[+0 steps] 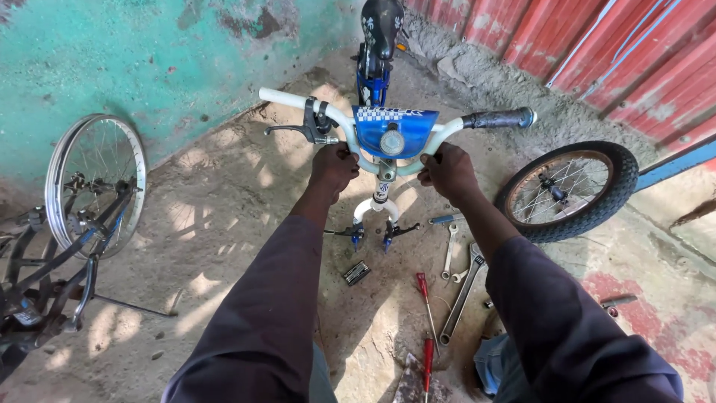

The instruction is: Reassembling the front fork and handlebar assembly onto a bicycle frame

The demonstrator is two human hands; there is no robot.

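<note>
A small blue and white bicycle stands in front of me with no front wheel, its white fork [377,210] pointing down at the ground. My left hand [333,166] grips the white handlebar [289,99] just left of the blue plate [394,128]. My right hand [448,170] grips the handlebar just right of that plate. A black brake lever [292,130] hangs on the left side and a black grip [498,118] covers the right end. The black saddle [381,24] shows behind.
A loose small wheel with a black tyre [569,189] lies to the right. Spanners [462,291], red-handled screwdrivers [426,295] and a black multi-tool [356,272] lie on the concrete below the fork. Another bicycle with a bare rim [95,183] leans at the left by the green wall.
</note>
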